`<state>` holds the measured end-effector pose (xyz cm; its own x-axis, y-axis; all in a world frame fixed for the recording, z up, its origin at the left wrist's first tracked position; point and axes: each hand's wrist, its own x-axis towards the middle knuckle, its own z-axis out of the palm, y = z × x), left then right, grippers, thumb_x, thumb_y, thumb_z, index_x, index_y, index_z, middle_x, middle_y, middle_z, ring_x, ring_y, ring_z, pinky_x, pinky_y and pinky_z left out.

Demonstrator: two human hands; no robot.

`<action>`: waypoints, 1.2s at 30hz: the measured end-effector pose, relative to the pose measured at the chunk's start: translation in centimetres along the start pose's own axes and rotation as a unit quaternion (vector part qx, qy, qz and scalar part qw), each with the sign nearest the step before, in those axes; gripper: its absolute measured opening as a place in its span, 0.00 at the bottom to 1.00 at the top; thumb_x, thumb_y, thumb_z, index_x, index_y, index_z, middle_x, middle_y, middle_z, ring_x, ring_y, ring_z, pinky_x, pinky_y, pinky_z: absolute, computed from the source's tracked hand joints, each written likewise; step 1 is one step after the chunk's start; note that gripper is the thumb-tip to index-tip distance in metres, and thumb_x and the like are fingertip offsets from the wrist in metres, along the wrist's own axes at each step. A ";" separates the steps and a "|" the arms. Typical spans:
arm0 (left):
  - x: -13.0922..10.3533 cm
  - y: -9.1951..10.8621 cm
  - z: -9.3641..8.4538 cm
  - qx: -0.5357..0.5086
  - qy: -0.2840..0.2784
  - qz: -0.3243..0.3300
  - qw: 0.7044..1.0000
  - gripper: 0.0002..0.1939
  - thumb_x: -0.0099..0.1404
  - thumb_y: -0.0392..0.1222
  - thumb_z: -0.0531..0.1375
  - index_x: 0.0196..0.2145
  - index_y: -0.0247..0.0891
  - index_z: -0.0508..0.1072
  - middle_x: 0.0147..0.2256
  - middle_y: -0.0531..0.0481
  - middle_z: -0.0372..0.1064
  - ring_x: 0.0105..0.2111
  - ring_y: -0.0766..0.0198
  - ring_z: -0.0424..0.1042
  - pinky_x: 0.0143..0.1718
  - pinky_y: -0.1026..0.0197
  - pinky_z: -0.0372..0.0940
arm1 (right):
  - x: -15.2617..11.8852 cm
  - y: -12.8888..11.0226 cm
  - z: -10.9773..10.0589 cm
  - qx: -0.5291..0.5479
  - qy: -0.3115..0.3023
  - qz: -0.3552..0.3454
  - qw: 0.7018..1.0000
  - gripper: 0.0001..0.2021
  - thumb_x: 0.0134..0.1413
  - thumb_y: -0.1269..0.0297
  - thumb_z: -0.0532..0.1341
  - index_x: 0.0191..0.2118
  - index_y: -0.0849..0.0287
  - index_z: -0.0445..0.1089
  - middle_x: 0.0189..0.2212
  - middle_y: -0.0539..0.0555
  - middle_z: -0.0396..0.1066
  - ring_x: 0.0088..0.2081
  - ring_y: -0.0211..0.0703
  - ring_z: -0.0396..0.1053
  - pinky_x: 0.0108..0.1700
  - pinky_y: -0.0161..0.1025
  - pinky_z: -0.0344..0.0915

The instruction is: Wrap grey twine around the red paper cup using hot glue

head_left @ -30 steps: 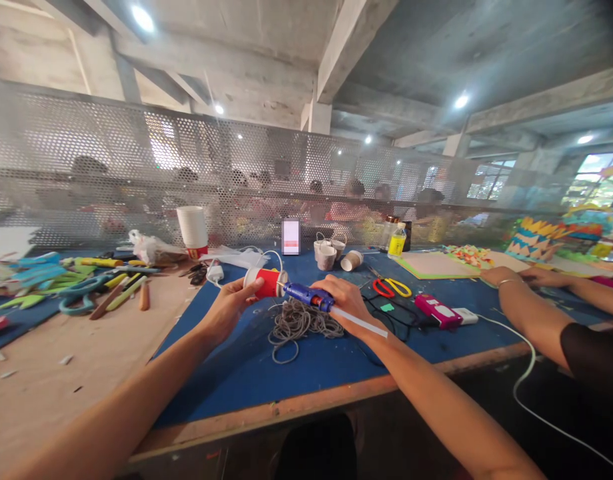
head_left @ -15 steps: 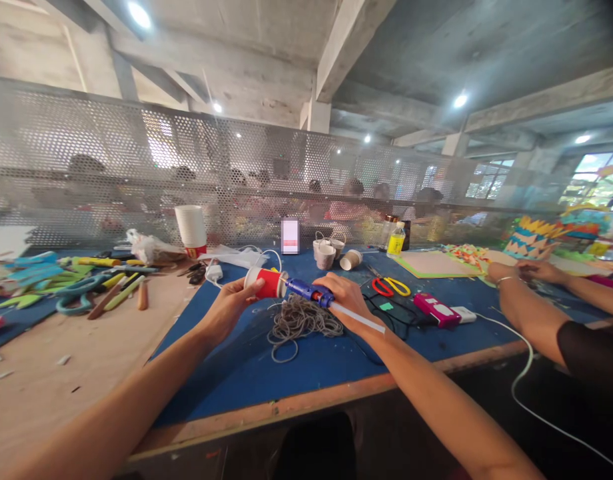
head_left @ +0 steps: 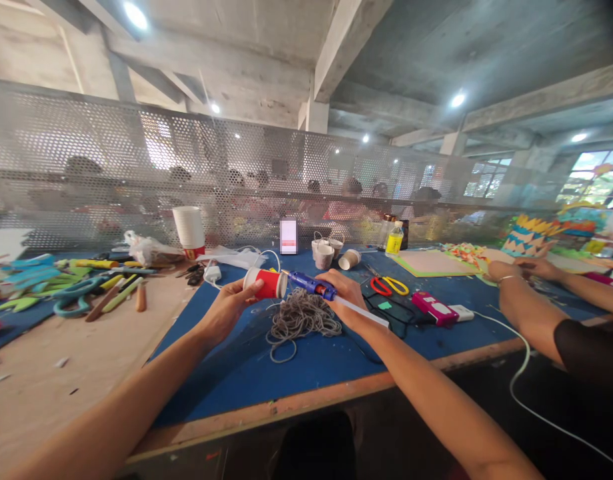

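In my left hand is a red and white paper cup, tipped on its side with the thumb along it. My right hand grips a blue hot glue gun, whose nozzle points left at the cup's end; whether they touch I cannot tell. A white glue stick juts from the gun's back over my wrist. Below both hands lies a loose heap of grey cord on the blue mat. Several small cord-covered cups stand behind, and another such cup lies tipped.
Red and yellow scissors, a magenta power strip and a yellow bottle sit to the right. A co-worker's arms reach in there. Stacked paper cups, teal scissors and a phone stand or lie left and behind.
The glue gun's nozzle has tilted up and shifted to the upper part of the cup's end. The cup and my left hand stay nearly in place.
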<state>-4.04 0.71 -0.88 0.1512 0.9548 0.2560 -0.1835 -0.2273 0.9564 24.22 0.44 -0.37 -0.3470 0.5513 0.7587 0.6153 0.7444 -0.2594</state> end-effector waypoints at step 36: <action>0.8 -0.3 -1.3 -0.156 0.057 -0.102 0.981 0.05 0.59 0.36 0.71 0.32 0.37 0.79 0.29 0.51 0.78 0.25 0.69 0.74 0.32 0.67 0.74 | -0.3 -0.7 -0.1 -0.007 -0.091 -0.049 0.995 0.10 0.63 0.73 0.61 0.47 0.55 0.74 0.41 0.52 0.75 0.39 0.41 0.72 0.42 0.35 0.64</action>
<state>-5.10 1.80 -1.12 0.1089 0.9936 0.0293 -0.4514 0.0232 0.8920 23.93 -0.27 -0.35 -0.5273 0.5358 0.6594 0.5808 0.7938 -0.1805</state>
